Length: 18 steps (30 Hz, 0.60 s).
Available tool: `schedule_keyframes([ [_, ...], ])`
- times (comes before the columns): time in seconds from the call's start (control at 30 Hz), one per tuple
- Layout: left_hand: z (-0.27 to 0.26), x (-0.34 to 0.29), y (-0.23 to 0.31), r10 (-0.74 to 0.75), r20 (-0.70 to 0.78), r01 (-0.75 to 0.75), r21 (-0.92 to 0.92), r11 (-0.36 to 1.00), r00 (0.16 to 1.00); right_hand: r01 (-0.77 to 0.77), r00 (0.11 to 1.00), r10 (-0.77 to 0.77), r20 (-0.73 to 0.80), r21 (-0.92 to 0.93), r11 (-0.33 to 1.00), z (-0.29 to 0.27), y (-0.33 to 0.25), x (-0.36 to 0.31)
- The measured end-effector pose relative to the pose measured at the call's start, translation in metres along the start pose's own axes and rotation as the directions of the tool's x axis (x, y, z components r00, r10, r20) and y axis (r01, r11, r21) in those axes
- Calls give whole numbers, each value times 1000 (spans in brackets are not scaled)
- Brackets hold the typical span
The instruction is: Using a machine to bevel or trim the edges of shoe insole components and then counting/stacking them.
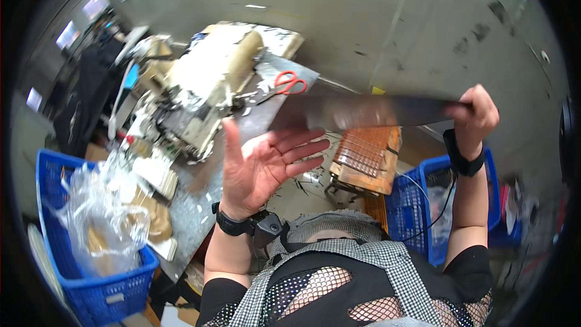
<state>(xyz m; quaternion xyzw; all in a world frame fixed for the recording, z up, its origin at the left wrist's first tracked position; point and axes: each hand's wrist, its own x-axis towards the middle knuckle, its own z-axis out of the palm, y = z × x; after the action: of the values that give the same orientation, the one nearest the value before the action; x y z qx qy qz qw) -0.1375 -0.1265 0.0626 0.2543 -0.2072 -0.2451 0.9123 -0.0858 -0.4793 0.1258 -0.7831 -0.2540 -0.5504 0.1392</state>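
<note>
The left hand [257,169] is shown with its palm turned toward the camera, the thumb directed up the frame and the slightly parted fingers extended to the right; it is spread wide, and no object is seen gripped in it. The left forearm is raised almost vertically from the lower edge. The right hand [477,114] is held farther out to the right, its arm extended up the frame, with the fingers closed on the right end of a long, thin, flat, dark brown strip [369,111]. The strip is suspended in front of the torso, its long axis running nearly horizontally across the view; its free end is pointed left, just beside the left fingers, though whether contact is made cannot be told. Its surface is blurred. Below its middle, a wooden stool with an orange-brown, grid-patterned top [366,150] is partly overlapped. Beyond the free end, red-handled metal scissors [291,83] are laid on a cluttered grey work surface [200,206].
</note>
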Motion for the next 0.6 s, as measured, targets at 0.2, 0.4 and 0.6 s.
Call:
schedule_keyframes([
  [0.2, -32, -68, 11, 75, -366, -209, -340, 917, 927, 420, 905, -426, -7, 174, 890, 45, -72, 26],
  [0.4, -31, -58, 37, 389, -395, -336, 198, 921, 832, 283, 959, -282, -18, 4, 959, 105, -79, 4],
  [0.6, -94, -25, 68, 492, -412, -394, 303, 868, 767, -638, 281, 409, 868, 488, -596, 215, -79, -14],
])
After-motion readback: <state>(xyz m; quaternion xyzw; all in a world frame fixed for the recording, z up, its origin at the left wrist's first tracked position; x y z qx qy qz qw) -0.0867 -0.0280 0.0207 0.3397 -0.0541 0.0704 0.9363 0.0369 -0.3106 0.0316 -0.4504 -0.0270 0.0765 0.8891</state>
